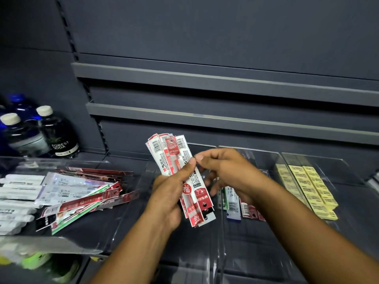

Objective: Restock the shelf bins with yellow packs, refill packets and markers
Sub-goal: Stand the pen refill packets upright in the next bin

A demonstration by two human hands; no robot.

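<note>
My left hand (170, 193) grips a fanned bundle of red-and-white refill packets (174, 156), held upright over a clear middle bin (133, 201). My right hand (223, 169) meets the bundle from the right, thumb and forefinger pinching its edge near my left thumb. More refill packets (86, 193) lie scattered in the left bin, beside white markers (18, 193). A few packets (246, 208) lie in the bin under my right hand. Yellow packs (309, 187) fill the right bin in rows.
Dark bottles (59, 136) with white caps stand at the back left. Grey shelf rails (225, 83) run across the dark back wall above the bins. Clear bin dividers (221, 253) stand between compartments. Green and white items (34, 259) show under the left bin.
</note>
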